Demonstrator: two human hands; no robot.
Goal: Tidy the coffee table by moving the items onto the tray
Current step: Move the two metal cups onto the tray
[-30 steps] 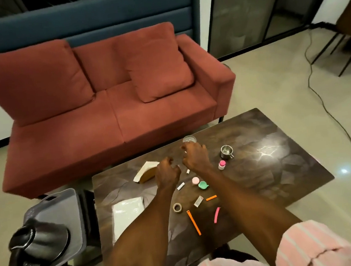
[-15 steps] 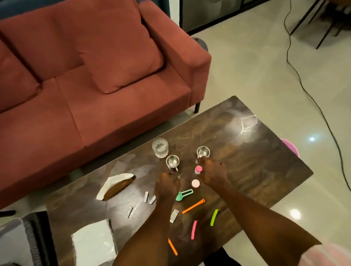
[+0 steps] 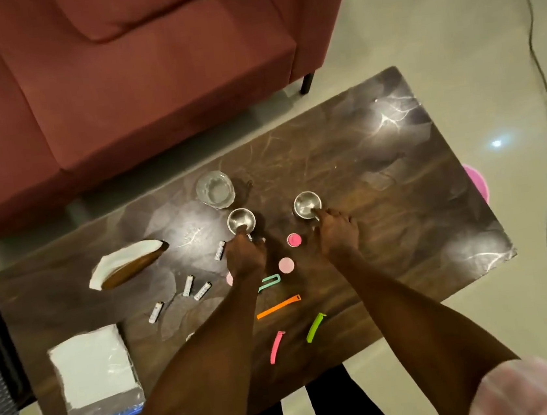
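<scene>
Fingers of left hand [image 3: 245, 253] and right hand [image 3: 336, 231] on two steel cups [image 3: 240, 219].

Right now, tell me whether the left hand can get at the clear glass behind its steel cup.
Probably yes. The left hand is at the near steel cup, and the clear glass stands just beyond it on the coffee table, with only that cup in the way.

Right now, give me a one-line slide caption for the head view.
Left hand and right hand each at a steel cup on the cluttered coffee table.
</scene>
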